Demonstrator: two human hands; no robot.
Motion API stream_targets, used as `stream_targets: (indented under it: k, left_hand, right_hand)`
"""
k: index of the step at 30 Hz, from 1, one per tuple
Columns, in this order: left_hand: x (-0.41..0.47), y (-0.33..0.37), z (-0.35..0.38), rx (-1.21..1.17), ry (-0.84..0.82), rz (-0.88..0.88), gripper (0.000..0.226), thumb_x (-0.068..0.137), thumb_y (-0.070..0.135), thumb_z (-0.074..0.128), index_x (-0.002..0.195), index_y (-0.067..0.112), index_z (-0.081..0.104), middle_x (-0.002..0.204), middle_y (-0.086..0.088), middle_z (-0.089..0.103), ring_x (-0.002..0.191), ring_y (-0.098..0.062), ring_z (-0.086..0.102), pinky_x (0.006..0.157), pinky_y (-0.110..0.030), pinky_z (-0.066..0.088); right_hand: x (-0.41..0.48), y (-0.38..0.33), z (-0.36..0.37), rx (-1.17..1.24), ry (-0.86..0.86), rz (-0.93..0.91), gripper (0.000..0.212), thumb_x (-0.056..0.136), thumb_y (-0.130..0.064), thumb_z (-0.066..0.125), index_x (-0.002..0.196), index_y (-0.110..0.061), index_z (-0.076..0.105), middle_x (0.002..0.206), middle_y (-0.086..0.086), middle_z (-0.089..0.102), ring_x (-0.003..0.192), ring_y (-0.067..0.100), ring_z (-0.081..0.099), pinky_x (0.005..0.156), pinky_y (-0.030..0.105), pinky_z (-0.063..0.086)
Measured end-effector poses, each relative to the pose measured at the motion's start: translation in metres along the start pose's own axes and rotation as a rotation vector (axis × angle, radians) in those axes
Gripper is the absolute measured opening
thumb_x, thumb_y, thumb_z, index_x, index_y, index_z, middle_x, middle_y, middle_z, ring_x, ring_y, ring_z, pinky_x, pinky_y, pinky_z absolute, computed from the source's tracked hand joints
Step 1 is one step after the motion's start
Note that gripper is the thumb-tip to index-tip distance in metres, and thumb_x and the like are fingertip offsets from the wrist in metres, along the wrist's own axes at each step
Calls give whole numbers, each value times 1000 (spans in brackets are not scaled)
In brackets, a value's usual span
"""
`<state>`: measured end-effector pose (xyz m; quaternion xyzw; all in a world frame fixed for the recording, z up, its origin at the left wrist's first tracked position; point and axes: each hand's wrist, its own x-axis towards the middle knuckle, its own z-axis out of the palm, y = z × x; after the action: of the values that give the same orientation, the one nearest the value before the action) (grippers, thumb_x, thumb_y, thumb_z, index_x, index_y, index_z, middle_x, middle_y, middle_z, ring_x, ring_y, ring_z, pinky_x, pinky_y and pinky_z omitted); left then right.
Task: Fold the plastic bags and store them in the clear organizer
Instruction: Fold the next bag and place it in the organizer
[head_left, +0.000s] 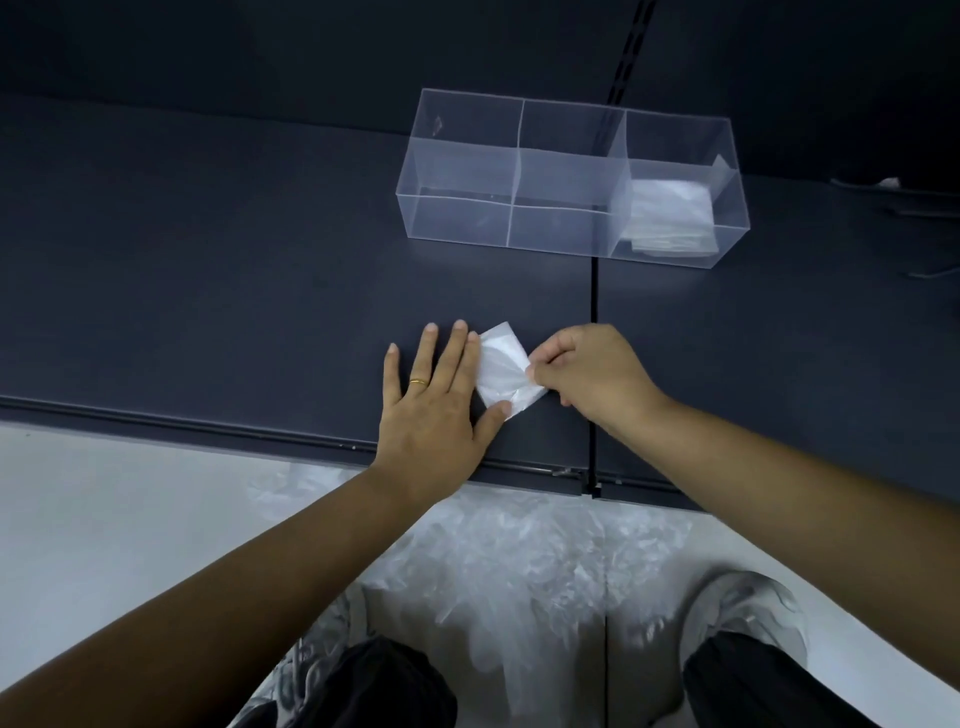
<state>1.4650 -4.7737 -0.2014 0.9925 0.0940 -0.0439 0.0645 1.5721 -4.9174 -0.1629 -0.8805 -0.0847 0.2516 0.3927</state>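
Observation:
A small folded white plastic bag (501, 366) lies on the dark table near its front edge. My left hand (434, 410) lies flat with straight fingers, its index finger and thumb pressing the bag's left side. My right hand (587, 371) pinches the bag's right edge between thumb and fingers. The clear organizer (467, 156) stands farther back with three compartments. Its right compartment holds folded white bags (667, 218); the left and middle ones look empty.
A heap of loose clear plastic bags (519, 566) lies on the pale floor below the table edge (208, 423), between my legs. A vertical seam (593, 291) splits the tabletop. Dark items (893, 195) lie at the far right.

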Motion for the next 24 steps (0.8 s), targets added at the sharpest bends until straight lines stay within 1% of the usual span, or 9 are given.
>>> stream_targets:
  k: [1,4,5,7,9,13,17,21,24]
  left_hand:
    - [-1,1,1,1,-13,-13,84,88,69,-3,154,17,4,163,3,1,149,-21,-6,116,-49,-11]
    - [-2,2,1,9,-41,-31,90,82,73,-7,153,18,-6,162,3,-6,148,-21,-12,116,-50,-10]
    - [-3,3,1,14,-46,-36,92,80,73,-7,153,18,-7,162,3,-8,148,-20,-13,116,-50,-10]
    - [-2,3,0,20,-51,-46,93,79,74,-8,153,18,-10,162,3,-11,147,-20,-15,115,-51,-11]
    - [-2,3,0,27,-57,-54,93,78,75,-8,152,18,-12,161,3,-13,147,-20,-17,115,-51,-11]
    - [-1,3,0,29,-59,-65,94,77,75,-7,152,18,-14,161,3,-16,147,-21,-19,115,-51,-12]
    - [-2,3,-1,52,-63,-85,98,75,76,-11,152,14,-13,161,-1,-14,147,-23,-16,116,-52,-8]
    - [-2,6,-3,64,-82,-112,98,76,75,-11,151,12,-14,161,-5,-14,147,-23,-17,117,-54,-7]
    - [-7,11,-4,57,-99,-164,103,72,77,-14,150,8,-16,161,-8,-15,147,-24,-17,118,-53,-6]
  right_hand:
    - [-4,2,4,-42,45,-49,5,80,-20,72,82,-23,69,69,-12,63,57,-1,58,61,20,45]
    - [-18,12,16,-312,144,-220,45,76,-42,75,114,-22,60,97,-9,52,91,11,53,84,28,43]
    - [-20,17,18,-393,174,-261,54,75,-47,74,120,-21,57,106,-5,51,100,14,51,90,30,40]
    - [-20,23,17,-461,227,-284,57,77,-51,71,122,-21,55,113,0,49,108,19,47,94,32,32]
    - [-18,28,12,-462,263,-269,49,80,-48,69,118,-21,56,113,1,49,109,22,47,93,32,29]
    - [-15,31,4,-464,294,-254,32,87,-38,65,113,-20,59,108,2,50,105,23,48,90,33,31]
    - [-20,26,10,-380,293,-264,18,93,-34,58,105,-22,64,104,-1,52,103,21,49,87,29,27]
    - [-21,12,21,-343,192,-206,16,83,-39,68,83,-25,61,100,-7,48,100,12,45,83,25,23]
    - [-18,0,21,-263,153,-171,18,78,-29,73,71,-25,57,94,-10,50,91,8,47,81,25,32]
